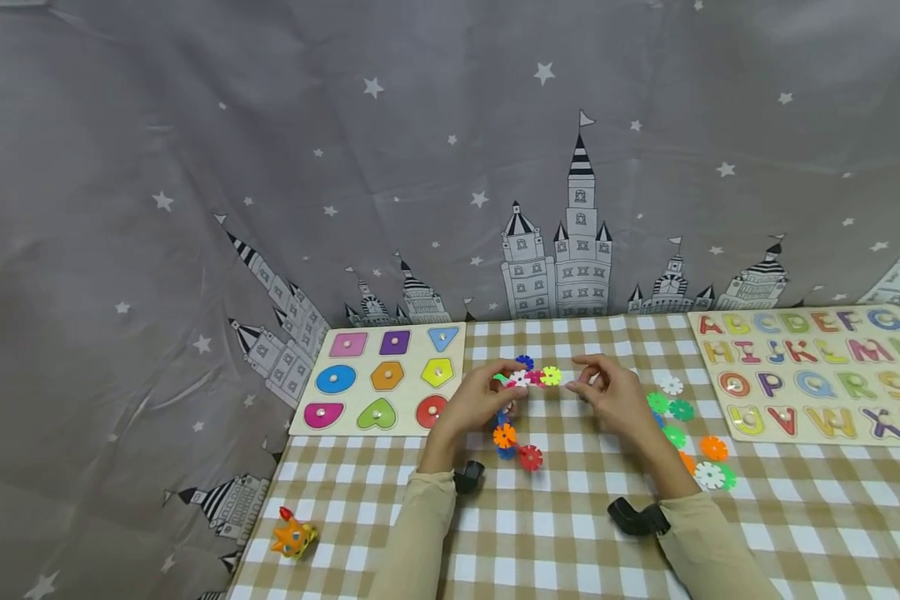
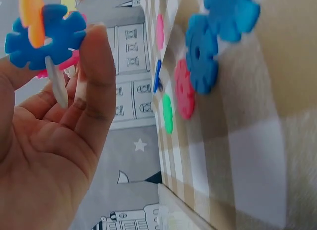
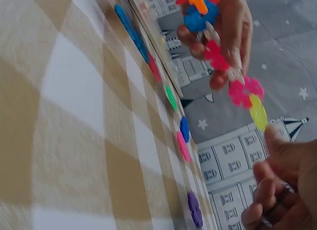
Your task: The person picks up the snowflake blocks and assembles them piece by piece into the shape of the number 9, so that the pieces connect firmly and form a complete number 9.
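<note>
In the head view my left hand [image 1: 474,404] pinches a chain of flower-shaped plastic discs above the table. A white disc [image 1: 520,378] sits by its fingertips, with a pink disc [image 3: 246,91] and a yellow disc [image 1: 551,377] at the chain's right end. Toward the wrist side, the chain has a blue disc [image 2: 45,37] and an orange disc [image 2: 32,17]. My right hand [image 1: 617,400] is just right of the yellow disc, fingers bent loosely; its thumb tip [image 3: 273,136] is very close to that disc, and I cannot tell whether they touch.
Loose discs, including a green disc [image 1: 682,409] and an orange one [image 1: 714,447], lie right of my right hand. A shape puzzle board [image 1: 412,427] stands left, an alphabet board [image 1: 783,392] right. A small orange toy [image 1: 294,537] sits front left on the checked cloth.
</note>
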Demonstrator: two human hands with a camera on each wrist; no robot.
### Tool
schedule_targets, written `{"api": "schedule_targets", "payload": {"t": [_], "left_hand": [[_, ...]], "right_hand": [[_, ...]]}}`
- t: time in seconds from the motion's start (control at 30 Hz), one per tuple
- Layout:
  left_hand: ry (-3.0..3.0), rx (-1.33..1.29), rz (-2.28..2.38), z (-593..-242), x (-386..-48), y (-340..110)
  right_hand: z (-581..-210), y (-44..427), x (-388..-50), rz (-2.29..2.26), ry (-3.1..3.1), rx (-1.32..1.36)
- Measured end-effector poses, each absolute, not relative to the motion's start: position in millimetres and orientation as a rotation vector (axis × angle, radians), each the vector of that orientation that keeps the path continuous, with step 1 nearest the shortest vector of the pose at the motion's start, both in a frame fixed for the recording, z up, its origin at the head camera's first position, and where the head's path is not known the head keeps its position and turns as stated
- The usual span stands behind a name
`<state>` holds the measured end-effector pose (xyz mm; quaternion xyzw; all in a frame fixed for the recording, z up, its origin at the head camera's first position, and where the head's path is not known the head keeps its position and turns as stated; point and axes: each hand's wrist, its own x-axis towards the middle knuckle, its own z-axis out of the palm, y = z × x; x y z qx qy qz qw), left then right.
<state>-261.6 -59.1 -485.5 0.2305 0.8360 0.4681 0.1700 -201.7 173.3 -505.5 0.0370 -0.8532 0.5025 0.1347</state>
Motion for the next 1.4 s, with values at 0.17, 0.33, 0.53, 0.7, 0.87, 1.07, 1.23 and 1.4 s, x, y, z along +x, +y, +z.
{"api": "schedule_targets", "payload": {"t": [0.17,0.33,0.53,0.7,0.87,1.07,1.23,1.4], "left_hand": [[2.411,0.667,1.327,-484.0,-264.4,-76.3],[2.446,0.684,1.307,-484.2,-264.2,-89.6],[2.451,0.656,1.297,-484.4,-263.1,-97.1],[2.461,0.688,1.273,-484.9,-265.6,-100.3],[2.444,0.765,1.245,-483.5,-269.8,-99.3],[2.421,0.797,1.21,-484.1,-273.6,-92.0],[2.352,0.848,1.194,-488.2,-274.9,-76.0],[2.314,0.873,1.23,-489.7,-277.4,-58.7]], "right_hand": [[-513.6,171.6,-210.6,1.342,-2.631,0.038],[-523.2,157.7,-214.4,1.188,-2.816,0.022],[-526.9,146.8,-215.5,1.129,-2.829,0.022],[-529.1,142.6,-218.4,1.1,-2.818,-0.016],[-529.5,142.3,-219.3,1.087,-2.823,-0.098],[-530.6,147.6,-212.2,1.099,-2.837,-0.109],[-531.8,164.5,-204.2,1.078,-2.833,-0.11],[-527.9,181.8,-205.0,1.173,-2.749,-0.078]]}}
